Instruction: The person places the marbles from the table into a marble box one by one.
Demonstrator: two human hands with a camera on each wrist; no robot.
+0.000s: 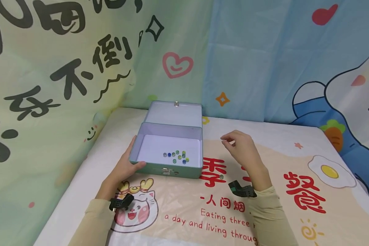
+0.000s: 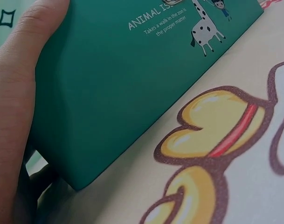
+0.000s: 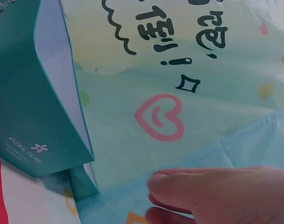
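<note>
A green tin box with its lid hinged back stands on the table. Several small glass marbles, green, blue and clear, lie at the front right of its pale floor. At the box's front left corner my left hand holds on, thumb over the front rim and fingers along the side; the left wrist view shows the thumb side of this hand against the green wall. My right hand hovers right of the box, fingers loosely bent, with nothing visible between thumb and fingertips.
One more marble lies on the printed tablecloth, right of the box and below the right hand. A printed cloth backdrop hangs behind the table and along its left side. Both wrists carry black straps.
</note>
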